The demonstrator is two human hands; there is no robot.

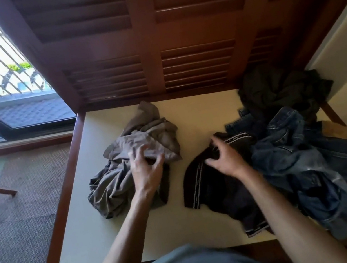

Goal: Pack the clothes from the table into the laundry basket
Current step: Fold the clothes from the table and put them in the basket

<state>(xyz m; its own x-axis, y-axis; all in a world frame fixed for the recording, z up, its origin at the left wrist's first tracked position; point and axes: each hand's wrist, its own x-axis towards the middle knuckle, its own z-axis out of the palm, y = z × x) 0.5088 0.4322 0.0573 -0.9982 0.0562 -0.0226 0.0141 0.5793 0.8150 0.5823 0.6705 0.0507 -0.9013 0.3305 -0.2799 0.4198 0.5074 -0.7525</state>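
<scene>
Right hand (226, 159) fingers (211, 161) sink into black garment (216, 193).

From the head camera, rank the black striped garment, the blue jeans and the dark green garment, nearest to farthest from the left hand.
1. Black striped garment, just right of the left hand.
2. Blue jeans, at the table's right side.
3. Dark green garment, back right corner.

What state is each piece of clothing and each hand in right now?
Crumpled grey-brown garment: bunched on the cream tabletop, gripped by the left hand.
Black garment with white-striped trim: lying rumpled, pinched by the right hand.
Blue denim jeans: heaped at the table's right side, untouched.
Dark green garment: crumpled at the far right corner, untouched.
</scene>
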